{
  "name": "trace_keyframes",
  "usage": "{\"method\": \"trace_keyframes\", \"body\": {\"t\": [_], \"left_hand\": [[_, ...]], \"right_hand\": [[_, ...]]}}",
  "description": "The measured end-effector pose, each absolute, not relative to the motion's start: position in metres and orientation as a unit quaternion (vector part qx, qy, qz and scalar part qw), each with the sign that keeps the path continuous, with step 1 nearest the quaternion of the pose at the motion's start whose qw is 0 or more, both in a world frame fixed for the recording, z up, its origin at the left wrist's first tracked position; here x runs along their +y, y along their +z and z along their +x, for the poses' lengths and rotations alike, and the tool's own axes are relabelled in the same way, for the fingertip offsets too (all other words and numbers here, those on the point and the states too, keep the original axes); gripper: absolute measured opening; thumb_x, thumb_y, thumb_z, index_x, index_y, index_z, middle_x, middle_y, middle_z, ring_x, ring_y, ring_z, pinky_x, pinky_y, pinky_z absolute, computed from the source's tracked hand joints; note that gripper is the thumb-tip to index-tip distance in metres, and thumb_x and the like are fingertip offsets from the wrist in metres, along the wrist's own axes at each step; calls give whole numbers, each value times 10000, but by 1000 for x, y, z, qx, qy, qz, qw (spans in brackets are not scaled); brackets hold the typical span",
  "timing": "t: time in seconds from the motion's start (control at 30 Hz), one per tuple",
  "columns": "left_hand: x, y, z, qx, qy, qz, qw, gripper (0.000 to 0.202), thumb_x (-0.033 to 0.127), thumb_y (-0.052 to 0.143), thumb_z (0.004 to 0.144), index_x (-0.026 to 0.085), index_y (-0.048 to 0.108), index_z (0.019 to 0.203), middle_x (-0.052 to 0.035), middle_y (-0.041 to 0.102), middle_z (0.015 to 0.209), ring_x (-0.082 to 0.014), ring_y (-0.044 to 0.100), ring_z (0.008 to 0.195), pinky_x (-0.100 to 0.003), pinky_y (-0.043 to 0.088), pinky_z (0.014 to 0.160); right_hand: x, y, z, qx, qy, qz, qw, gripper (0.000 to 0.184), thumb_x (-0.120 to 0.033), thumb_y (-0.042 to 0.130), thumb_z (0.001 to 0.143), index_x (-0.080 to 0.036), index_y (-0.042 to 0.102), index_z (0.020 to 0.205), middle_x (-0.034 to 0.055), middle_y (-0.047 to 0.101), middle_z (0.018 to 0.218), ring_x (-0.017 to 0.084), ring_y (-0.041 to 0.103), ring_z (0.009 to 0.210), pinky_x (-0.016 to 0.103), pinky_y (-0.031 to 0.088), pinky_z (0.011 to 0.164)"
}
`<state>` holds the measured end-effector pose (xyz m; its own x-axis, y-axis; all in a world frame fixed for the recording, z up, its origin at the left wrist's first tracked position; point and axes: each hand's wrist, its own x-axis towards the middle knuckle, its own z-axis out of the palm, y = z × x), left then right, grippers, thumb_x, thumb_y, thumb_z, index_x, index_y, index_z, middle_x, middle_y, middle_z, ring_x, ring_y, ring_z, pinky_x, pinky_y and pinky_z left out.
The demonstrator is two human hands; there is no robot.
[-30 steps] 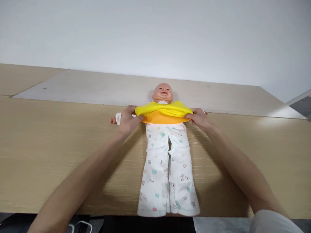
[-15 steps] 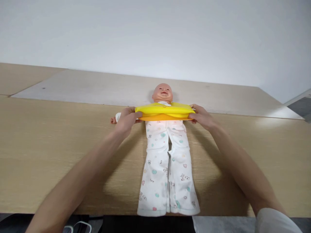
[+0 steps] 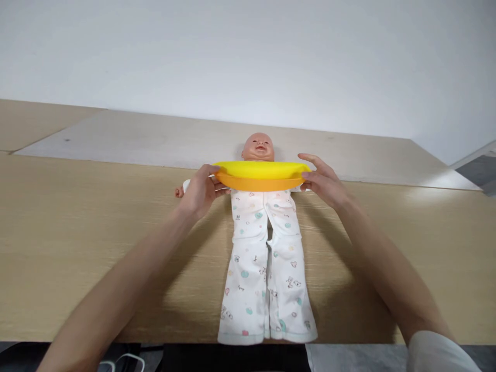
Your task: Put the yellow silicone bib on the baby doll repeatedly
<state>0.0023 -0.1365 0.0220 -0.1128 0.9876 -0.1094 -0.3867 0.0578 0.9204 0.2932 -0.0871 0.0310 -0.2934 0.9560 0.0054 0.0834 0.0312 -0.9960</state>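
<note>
A pale wall (image 3: 248, 62) fills the whole upper part of my view, and under it my wooden table (image 3: 96, 232) runs from side to side, with light shining on its right part. Along its back lies a greyer panel (image 3: 155, 137), its far edge up against the wall. The near edge crosses just in front of me, with grey floor (image 3: 356, 356) below it at the right. Wood stretches wide outside both my forearms, and the panel carries on beyond the crown of the doll (image 3: 250, 222), so the tight side is mine: its trouser ends come right down to the near edge. The doll lies on its back, head away from me, in a white printed outfit. Across its chest, below the chin, is the yellow bib (image 3: 259, 169) with an orange lip (image 3: 259, 184) along the side nearest me (I can't tell whether it is fastened at the neck). My left hand (image 3: 201, 190) is half closed on one end, thumb on top and fingers beneath; my right hand (image 3: 324, 181) pinches the other end lightly with the thumb, forefinger lifted off. Just past my left wrist pokes the doll's small fist (image 3: 179, 192)
</note>
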Motion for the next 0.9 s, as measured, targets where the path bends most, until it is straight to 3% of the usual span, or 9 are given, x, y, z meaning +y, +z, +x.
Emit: {"method": "trace_keyframes", "body": {"t": [0.1, 0.23, 0.43, 0.53, 0.63, 0.7, 0.8, 0.9], "left_hand": [[-135, 25, 0, 499, 578, 326, 556, 236, 393, 597, 717, 166, 585, 783, -26, 590, 697, -134, 510, 539, -236, 381, 441], [-132, 23, -4, 564, 535, 324, 539, 331, 492, 559, 743, 170, 539, 670, -32, 534, 567, -124, 455, 441, -235, 320, 379], [-132, 20, -14, 502, 507, 374, 592, 299, 428, 553, 765, 136, 610, 737, -59, 611, 610, -141, 542, 463, -234, 430, 397], [-135, 21, -18, 438, 492, 427, 619, 268, 327, 663, 733, 118, 653, 900, -83, 698, 793, -183, 665, 614, -295, 588, 563], [-138, 22, -17, 418, 468, 468, 622, 388, 243, 769, 704, 117, 654, 1053, -110, 725, 967, -180, 702, 681, -301, 628, 646], [-140, 24, -15, 443, 470, 464, 606, 416, 230, 792, 702, 112, 648, 1074, -116, 733, 919, -155, 685, 607, -247, 604, 562], [-140, 28, -13, 496, 450, 448, 592, 370, 231, 793, 696, 95, 654, 1010, -98, 707, 693, -154, 649, 504, -196, 532, 440], [-140, 29, -13, 517, 440, 433, 593, 274, 248, 777, 692, 89, 673, 890, -97, 676, 604, -156, 639, 480, -180, 500, 419]], "right_hand": [[-91, 36, 294, -603, 544, -451, 371, 749, -535, 723, 725, -205, 468, 1347, -12, 575, 689, 94, 558, 541, 173, 388, 470], [-93, 37, 297, -624, 528, -492, 300, 689, -661, 589, 824, -192, 497, 1319, -12, 531, 579, 95, 519, 429, 157, 283, 391], [-90, 35, 298, -620, 518, -519, 279, 549, -510, 591, 868, -205, 505, 1316, -13, 535, 527, 83, 465, 405, 153, 299, 390], [-91, 39, 295, -605, 523, -513, 312, 550, -419, 632, 824, -172, 519, 1303, -16, 533, 513, 72, 435, 402, 149, 285, 387], [-95, 43, 291, -597, 527, -497, 346, 525, -384, 659, 770, -132, 559, 1219, -15, 534, 510, 62, 423, 410, 151, 297, 399], [-97, 45, 289, -604, 518, -491, 355, 483, -388, 673, 749, -116, 588, 1139, -17, 524, 499, 53, 408, 411, 151, 288, 405], [-98, 45, 287, -616, 497, -486, 370, 418, -399, 690, 739, -110, 615, 1031, -27, 491, 478, 38, 384, 419, 149, 260, 419], [-95, 41, 288, -622, 485, -492, 369, 406, -428, 698, 744, -112, 620, 987, -29, 477, 480, 35, 378, 433, 157, 256, 437]]}}
